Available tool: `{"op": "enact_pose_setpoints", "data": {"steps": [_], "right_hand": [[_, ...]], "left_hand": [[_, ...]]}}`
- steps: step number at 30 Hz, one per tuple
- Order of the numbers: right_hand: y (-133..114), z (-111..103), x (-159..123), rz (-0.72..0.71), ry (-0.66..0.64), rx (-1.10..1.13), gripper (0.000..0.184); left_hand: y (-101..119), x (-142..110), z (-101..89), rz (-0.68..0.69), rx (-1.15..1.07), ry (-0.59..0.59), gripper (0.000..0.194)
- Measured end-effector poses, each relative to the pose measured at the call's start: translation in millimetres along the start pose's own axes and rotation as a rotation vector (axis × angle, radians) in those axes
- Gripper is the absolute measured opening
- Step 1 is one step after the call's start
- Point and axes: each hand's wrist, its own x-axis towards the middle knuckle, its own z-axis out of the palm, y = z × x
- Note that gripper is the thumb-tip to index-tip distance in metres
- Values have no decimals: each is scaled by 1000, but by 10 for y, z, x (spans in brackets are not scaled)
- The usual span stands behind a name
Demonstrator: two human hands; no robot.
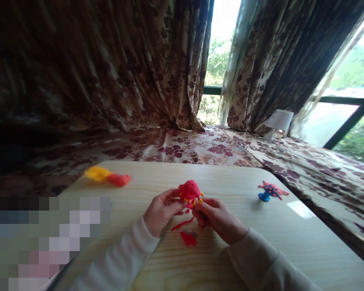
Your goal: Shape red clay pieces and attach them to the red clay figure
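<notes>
Between both hands, a little above the table, is a domed red clay figure (190,190) with small yellow bits around its lower rim. My left hand (164,208) pinches it from the left side. The fingers of my right hand (214,216) are closed at its lower right edge, by the yellow bits. Below on the table lie a thin red clay strip (182,223), a flat red clay piece (188,238) and a tiny red crumb (187,211). The undersides of the fingers are partly hidden.
The light wooden table (133,258) carries an orange and yellow clay fish (118,179) at the far left and a blue and coral clay figure (269,191) at the right. Beyond are floral fabric (182,149), a white lamp (280,120) and curtains (157,60). A blurred patch covers the lower left.
</notes>
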Motion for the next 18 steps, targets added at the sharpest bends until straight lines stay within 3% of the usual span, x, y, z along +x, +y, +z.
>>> {"op": "enact_pose_setpoints", "data": {"steps": [7,14,18], "right_hand": [[-34,18,9,-4,23,-68,42],[23,-172,99,-128,167,-134,53],[112,-263,155,-169,215,-142,52]], "left_hand": [[49,-19,36,100,75,19,39],[156,63,-360,273,234,379,27],[202,32,-467,302,235,468,25]]}}
